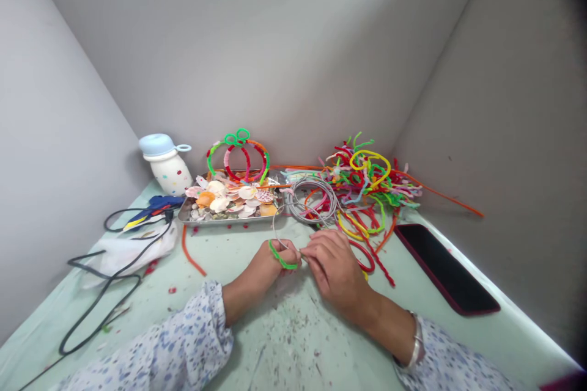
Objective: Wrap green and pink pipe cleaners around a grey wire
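Note:
Near the middle of the table my left hand (274, 264) is closed in a pinch, with a thin grey wire (276, 229) curving up from its fingers. Across its fingers runs a bent bright green pipe cleaner (283, 261); how it joins the wire is hidden. Thumb and fingertips of my right hand (337, 266) meet the left fingertips and pinch the wire's end between them. Just beyond the hands lies a coil of grey wire (293, 211). Loose red, yellow and orange pipe cleaners (387, 272) spread beside my right hand.
A metal tray (229, 220) of shells stands behind, with pipe-cleaner rings (266, 162) upright at its back. To the right are a heaped pile of pipe cleaners (367, 180) and a phone (444, 269). At left stand a white bottle (169, 174), blue-handled tool (153, 206) and black cable (101, 278).

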`<state>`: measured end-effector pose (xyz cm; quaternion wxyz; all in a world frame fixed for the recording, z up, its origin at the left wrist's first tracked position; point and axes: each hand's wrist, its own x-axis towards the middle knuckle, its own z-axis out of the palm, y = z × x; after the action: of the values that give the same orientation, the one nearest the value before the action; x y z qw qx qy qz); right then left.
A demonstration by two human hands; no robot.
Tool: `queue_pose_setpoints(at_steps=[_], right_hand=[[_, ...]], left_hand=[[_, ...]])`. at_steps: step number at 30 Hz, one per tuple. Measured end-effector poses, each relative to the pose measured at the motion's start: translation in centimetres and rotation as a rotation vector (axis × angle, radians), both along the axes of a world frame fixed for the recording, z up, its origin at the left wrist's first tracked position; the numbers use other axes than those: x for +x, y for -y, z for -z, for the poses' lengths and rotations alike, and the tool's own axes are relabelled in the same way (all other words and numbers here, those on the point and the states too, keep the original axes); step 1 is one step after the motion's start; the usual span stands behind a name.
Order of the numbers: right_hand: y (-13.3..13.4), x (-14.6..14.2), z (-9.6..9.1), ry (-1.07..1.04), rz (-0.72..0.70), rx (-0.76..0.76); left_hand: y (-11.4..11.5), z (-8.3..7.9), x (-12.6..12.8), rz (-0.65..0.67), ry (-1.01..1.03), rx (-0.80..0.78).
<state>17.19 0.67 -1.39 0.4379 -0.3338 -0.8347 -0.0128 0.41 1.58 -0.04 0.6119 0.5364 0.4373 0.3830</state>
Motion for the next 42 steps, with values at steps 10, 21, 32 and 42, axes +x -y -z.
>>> queue_pose_setpoints(at_steps=[10, 21, 32, 42], right_hand=[[0.2, -0.1, 0.1, 0.057, 0.025, 0.040], [0.3, -0.2, 0.2, 0.056, 0.035, 0.034], [-0.1, 0.4, 0.5, -0.100, 0.138, -0.091], [0.0, 0.3, 0.7, -0.075, 0.078, -0.158]], left_hand=[[-0.1, 0.4, -0.2, 0.023, -0.039, 0.061], [-0.1, 0.1, -0.2, 0.049, -0.026, 0.031], [0.8, 0.3, -0.2, -0.106, -0.092, 0.192], [1.3, 0.6, -0.2, -0.234, -0.405, 0.657]])
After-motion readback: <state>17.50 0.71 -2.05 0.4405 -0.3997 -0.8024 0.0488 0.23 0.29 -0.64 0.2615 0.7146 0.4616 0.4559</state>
